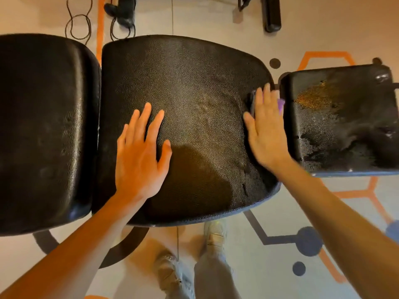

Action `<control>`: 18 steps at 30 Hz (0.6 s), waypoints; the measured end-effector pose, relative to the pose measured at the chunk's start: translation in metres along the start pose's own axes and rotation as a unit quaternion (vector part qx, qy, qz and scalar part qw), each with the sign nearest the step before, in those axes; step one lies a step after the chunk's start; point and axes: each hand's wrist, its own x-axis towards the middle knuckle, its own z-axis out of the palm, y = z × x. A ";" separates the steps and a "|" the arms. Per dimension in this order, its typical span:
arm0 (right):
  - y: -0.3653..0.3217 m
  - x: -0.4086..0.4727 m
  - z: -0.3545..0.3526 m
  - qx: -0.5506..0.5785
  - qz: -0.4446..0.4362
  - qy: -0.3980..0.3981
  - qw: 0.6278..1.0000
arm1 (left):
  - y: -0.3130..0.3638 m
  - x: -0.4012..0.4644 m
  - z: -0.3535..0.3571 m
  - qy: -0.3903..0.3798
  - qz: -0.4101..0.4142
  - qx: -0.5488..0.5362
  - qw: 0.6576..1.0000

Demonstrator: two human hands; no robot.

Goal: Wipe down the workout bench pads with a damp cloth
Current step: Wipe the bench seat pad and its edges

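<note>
Three black padded bench sections lie side by side below me. My left hand [141,152] rests flat with spread fingers on the middle pad [194,87]. At that pad's right edge, my right hand [266,126] presses flat on a purple cloth [281,104], of which only a strip shows past the fingers. The right pad [345,117] glistens with wet streaks and droplets. The left pad [43,126] looks dull and dry.
A patterned floor [269,234] with orange hexagon lines and dark dots lies under the bench. Black cords [78,24] and dark equipment [272,14] sit on the floor beyond the pads. My feet [213,231] stand close to the bench's near edge.
</note>
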 end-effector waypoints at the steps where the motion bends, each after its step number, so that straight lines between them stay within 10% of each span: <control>1: -0.002 -0.036 -0.001 0.005 -0.012 -0.015 1.000 | 0.000 0.000 0.000 -0.002 0.001 0.001 1.000; 10: 0.005 0.024 -0.002 0.010 -0.003 -0.015 1.000 | 0.000 -0.002 -0.001 0.003 0.005 0.003 1.000; 18: -0.005 -0.103 -0.008 -0.016 -0.133 -0.074 0.988 | -0.001 -0.002 0.001 0.005 0.011 -0.001 1.000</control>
